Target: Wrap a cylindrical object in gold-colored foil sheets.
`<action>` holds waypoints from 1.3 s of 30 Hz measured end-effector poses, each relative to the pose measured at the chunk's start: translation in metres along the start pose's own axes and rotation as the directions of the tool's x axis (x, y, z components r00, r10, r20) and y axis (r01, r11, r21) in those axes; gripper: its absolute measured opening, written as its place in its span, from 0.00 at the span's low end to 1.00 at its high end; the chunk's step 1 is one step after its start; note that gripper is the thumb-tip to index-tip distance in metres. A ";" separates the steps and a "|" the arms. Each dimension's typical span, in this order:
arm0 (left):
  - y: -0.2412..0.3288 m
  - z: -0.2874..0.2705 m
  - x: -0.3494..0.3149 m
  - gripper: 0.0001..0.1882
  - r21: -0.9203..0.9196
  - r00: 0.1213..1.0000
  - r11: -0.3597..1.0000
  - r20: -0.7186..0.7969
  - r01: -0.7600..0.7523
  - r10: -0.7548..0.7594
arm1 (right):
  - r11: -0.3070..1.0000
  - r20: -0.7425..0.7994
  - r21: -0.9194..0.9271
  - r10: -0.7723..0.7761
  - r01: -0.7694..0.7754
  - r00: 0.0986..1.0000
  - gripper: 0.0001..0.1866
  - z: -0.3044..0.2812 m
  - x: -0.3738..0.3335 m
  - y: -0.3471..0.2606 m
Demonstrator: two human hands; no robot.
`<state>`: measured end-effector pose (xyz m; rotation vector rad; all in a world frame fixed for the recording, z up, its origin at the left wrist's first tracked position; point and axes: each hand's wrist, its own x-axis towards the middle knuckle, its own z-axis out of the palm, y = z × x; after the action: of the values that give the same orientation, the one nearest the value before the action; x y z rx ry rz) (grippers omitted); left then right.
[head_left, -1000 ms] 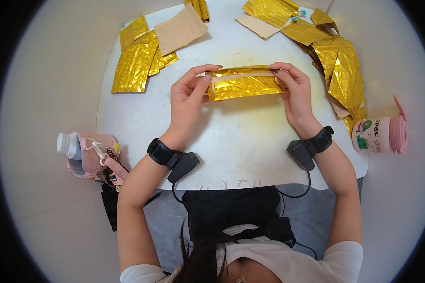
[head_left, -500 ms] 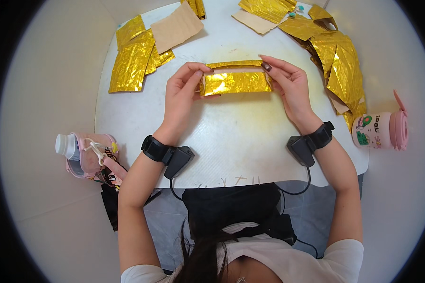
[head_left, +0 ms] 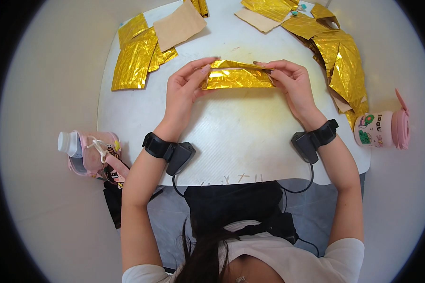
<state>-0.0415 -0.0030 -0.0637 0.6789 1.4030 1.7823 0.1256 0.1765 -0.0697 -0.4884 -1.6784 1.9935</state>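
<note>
Between my two hands a strip of gold foil paper (head_left: 241,79) is stretched above the white table (head_left: 231,141). Its far edge is folded over toward me along the length. My left hand (head_left: 186,81) pinches the left end between thumb and fingers. At the right end, my right hand (head_left: 293,82) grips the strip the same way, thumb on the near side. Some of the fingertips are hidden behind the foil.
Gold foil sheets (head_left: 134,61) and a plain brown sheet (head_left: 179,26) lie far left. More gold foil (head_left: 340,61) is heaped far right, with a brown piece (head_left: 257,21) nearby. A pink cup (head_left: 382,129) lies at the right edge; a pink pouch (head_left: 97,151) holding a white-capped bottle (head_left: 68,143) is at left.
The far edge of the foil strip has come down toward me, narrowing the gap that showed along the fold. Both hands still hold the ends.
</note>
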 end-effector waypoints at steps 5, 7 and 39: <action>0.002 0.004 -0.001 0.21 -0.043 1.000 0.999 -0.002 -0.030 0.030 | 0.998 0.026 -0.037 0.046 -0.045 0.999 0.07 -0.006 0.001 0.002; 0.001 0.002 0.000 0.22 -0.033 0.999 0.998 -0.012 -0.048 0.048 | 0.997 0.023 -0.014 0.071 -0.070 0.997 0.07 -0.003 -0.001 -0.001; 0.005 -0.009 0.004 0.17 0.158 0.984 0.975 0.063 0.156 -0.168 | 0.993 0.183 -0.059 0.113 -0.104 0.977 0.04 -0.007 0.002 -0.001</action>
<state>-0.0521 -0.0050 -0.0608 0.6837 1.5094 1.5190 0.1278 0.1830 -0.0695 -0.4311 -1.8531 2.1375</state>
